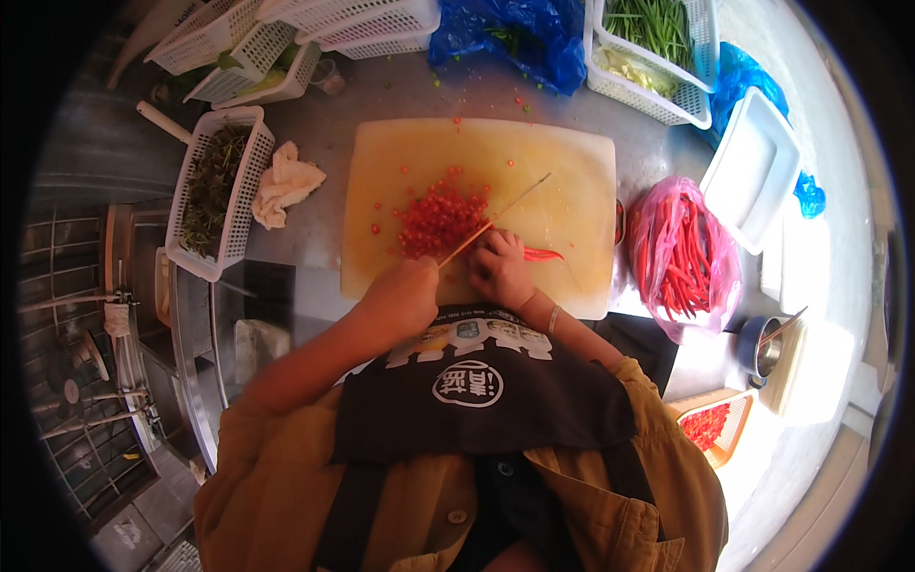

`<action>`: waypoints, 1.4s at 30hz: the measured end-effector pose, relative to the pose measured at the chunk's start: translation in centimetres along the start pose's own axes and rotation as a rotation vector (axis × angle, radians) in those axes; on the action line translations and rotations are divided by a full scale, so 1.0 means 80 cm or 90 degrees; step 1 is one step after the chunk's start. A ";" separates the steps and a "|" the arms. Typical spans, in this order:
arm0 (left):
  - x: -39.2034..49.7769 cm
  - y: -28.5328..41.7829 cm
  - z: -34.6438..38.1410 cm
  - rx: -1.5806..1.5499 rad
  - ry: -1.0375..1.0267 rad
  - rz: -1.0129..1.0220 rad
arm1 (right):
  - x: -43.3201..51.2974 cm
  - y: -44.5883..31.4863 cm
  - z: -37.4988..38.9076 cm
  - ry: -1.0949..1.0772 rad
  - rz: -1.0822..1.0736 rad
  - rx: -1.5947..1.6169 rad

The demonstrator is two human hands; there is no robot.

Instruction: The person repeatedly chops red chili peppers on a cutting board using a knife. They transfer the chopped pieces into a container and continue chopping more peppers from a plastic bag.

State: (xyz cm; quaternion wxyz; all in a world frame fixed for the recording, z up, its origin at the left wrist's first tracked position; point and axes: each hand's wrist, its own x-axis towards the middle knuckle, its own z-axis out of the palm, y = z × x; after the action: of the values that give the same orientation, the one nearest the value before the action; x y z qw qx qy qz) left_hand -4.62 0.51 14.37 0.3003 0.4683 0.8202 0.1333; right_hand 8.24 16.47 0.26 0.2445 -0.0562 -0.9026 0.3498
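Note:
My left hand (pixel 404 293) grips a kitchen knife (pixel 493 220), seen nearly edge-on. Its blade slants up and to the right across a cutting board (pixel 579 157); the handle is hidden in my fist. Just right of the blade, my right hand (pixel 502 268) has its fingers curled over a red chilli (pixel 543 254), whose thin end sticks out to the right. How many chillies lie under the fingers is hidden. A heap of chopped red chilli (pixel 443 214) spreads left of the blade, with loose pieces scattered around it.
Right of the board lies a pink plastic bag of whole red chillies (pixel 683 250). A white tray (pixel 754 171) and a metal pot (pixel 759 347) stand farther right. At left are a basket of greens (pixel 218 193) and a cloth (pixel 286 184). A blue plastic bag (pixel 511 43) lies behind.

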 end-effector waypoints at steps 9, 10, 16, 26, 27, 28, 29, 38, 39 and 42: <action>0.056 -0.001 0.032 -0.006 0.064 0.029 | 0.002 0.003 -0.001 -0.010 0.001 0.010; 0.048 -0.004 0.023 0.000 0.063 0.039 | 0.001 0.003 0.000 -0.002 -0.002 0.009; 0.026 -0.012 0.015 0.010 -0.026 0.003 | -0.004 0.004 0.002 -0.004 0.012 0.021; 0.019 -0.010 -0.002 -0.008 -0.008 0.011 | -0.003 0.003 0.001 0.009 0.007 0.022; 0.016 -0.011 -0.003 -0.002 -0.028 0.009 | -0.003 0.004 0.000 0.009 0.012 0.029; 0.017 -0.011 -0.001 0.035 -0.054 -0.038 | -0.004 0.004 0.000 0.001 0.017 0.036; 0.020 -0.012 0.005 -0.013 -0.022 0.003 | -0.003 0.004 -0.001 -0.007 0.021 0.042; 0.052 -0.031 0.078 -0.031 0.105 -0.022 | 0.001 -0.008 -0.024 -0.025 -0.035 -0.033; 0.048 -0.033 0.075 -0.047 0.122 -0.021 | 0.000 -0.009 -0.028 -0.013 -0.043 -0.042; 0.041 -0.026 0.065 -0.052 0.120 0.001 | -0.005 -0.008 -0.034 -0.022 -0.040 -0.051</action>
State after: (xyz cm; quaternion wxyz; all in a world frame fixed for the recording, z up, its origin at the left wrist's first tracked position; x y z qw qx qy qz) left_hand -4.12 1.88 8.03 0.2405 0.4417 0.8384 0.2102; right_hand 9.99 17.51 2.25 0.2373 -0.0316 -0.9212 0.3068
